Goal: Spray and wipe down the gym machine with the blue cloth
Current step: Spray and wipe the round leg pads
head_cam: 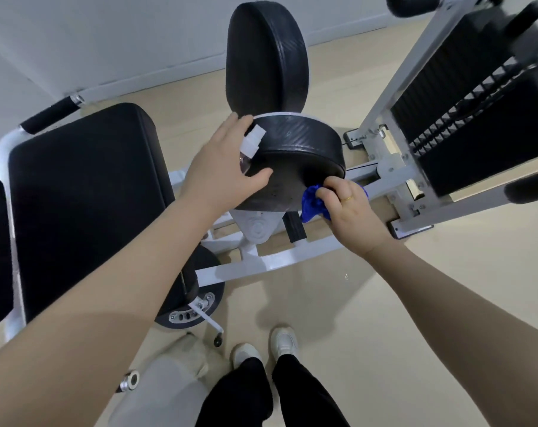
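A white-framed gym machine with black pads fills the view. My right hand [346, 211] grips the bunched blue cloth [312, 203] and presses it against the lower right edge of the near oval black pad [295, 155]. My left hand [221, 164] holds a small clear spray bottle with a white nozzle [253, 140] against the pad's left side; most of the bottle is hidden by the hand. A second oval pad [266, 57] stands upright behind the first.
A wide black seat pad [83, 195] lies to the left, a black-grip handle [50, 114] beyond it. The weight stack [477, 118] and its white frame [385, 167] stand at right. Beige floor and my white shoes [264, 346] are below.
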{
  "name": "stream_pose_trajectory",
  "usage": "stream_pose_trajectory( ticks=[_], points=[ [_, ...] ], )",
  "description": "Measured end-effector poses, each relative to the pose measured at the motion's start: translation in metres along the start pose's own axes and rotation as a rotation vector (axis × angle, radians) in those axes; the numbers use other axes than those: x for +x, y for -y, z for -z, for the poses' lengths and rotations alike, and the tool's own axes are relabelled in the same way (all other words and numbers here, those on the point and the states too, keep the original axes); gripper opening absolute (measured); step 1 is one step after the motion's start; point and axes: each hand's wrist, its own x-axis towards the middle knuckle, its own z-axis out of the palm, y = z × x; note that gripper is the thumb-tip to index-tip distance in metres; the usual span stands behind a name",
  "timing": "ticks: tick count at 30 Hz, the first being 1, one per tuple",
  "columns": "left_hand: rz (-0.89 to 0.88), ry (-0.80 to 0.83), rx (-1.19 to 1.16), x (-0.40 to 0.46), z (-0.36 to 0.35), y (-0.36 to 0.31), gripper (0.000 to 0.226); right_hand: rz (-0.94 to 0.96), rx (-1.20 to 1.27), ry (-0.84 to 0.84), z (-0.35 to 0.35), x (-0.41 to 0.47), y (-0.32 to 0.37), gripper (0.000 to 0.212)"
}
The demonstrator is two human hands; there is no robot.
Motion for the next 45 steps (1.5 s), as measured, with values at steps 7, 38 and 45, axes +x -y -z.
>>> stream_pose_trajectory(
  ticks=[7,38,45],
  points=[
    [0.083,0.300,-0.124,0.038,0.031,-0.002,0.064,-0.267,0.159,-0.076,-0.007,0.005,0.024,0.034],
    [0.034,0.310,-0.159,0.027,0.034,0.016,0.067,-2.031,1.122,-0.856,-0.027,0.107,0.094,0.018],
    [0.035,0.283,-0.170,0.026,0.033,0.018,0.064,-1.640,0.720,-0.690,-0.012,0.109,0.114,0.027]
  ],
)
